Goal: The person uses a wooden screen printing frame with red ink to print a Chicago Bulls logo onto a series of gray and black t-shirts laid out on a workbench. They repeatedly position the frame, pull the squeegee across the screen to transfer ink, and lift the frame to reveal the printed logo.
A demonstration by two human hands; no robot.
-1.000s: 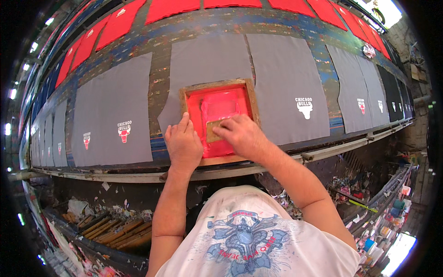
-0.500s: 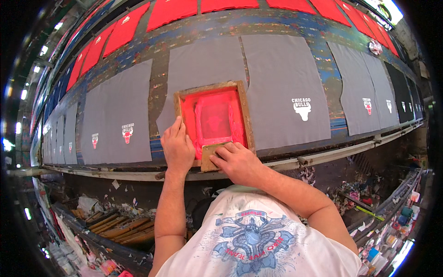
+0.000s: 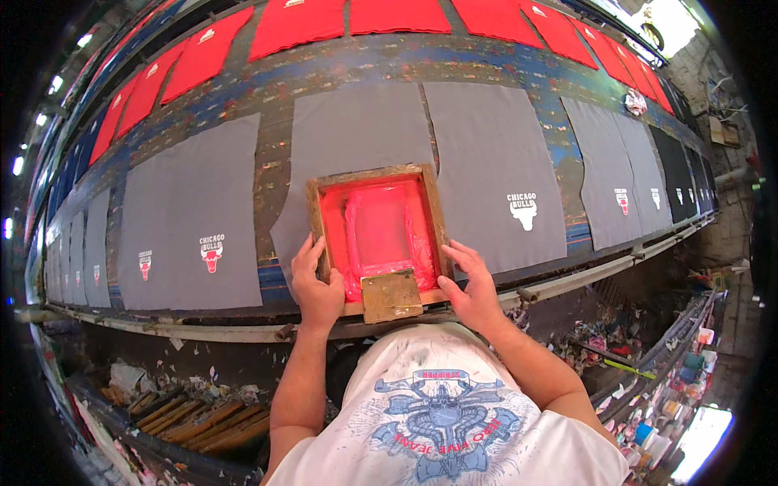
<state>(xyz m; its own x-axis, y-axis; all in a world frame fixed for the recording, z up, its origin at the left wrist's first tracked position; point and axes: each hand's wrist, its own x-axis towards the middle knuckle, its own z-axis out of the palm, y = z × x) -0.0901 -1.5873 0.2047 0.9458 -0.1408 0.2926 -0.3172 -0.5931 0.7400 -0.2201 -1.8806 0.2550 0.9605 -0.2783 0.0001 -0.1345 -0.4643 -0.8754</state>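
Observation:
A wooden-framed printing screen [image 3: 438, 219] with red ink inside lies on a grey fabric panel [image 3: 356, 121] in front of me. My left hand [image 3: 318, 283] grips the frame's left side near its front corner, thumb on the inner edge. On the opposite side, my right hand [image 3: 470, 283] is curled around the frame's right rail. A brownish squeegee [image 3: 391, 297] leans on the frame's near edge between my hands, with neither hand on it. Its lower blade is hidden in the red ink.
Grey panels with a white bull-head print [image 3: 523, 212] or a red-and-white one [image 3: 212, 255] lie along the long table [image 3: 271, 162]. Red panels [image 3: 300, 28] line its far side. A metal rail [image 3: 243, 330] runs along the near edge. Wooden sticks [image 3: 203, 425] and scraps lie below.
My right hand has let go of the squeegee and moved right onto the frame's right side. My left hand has slid nearer along the left side. The view has shifted slightly.

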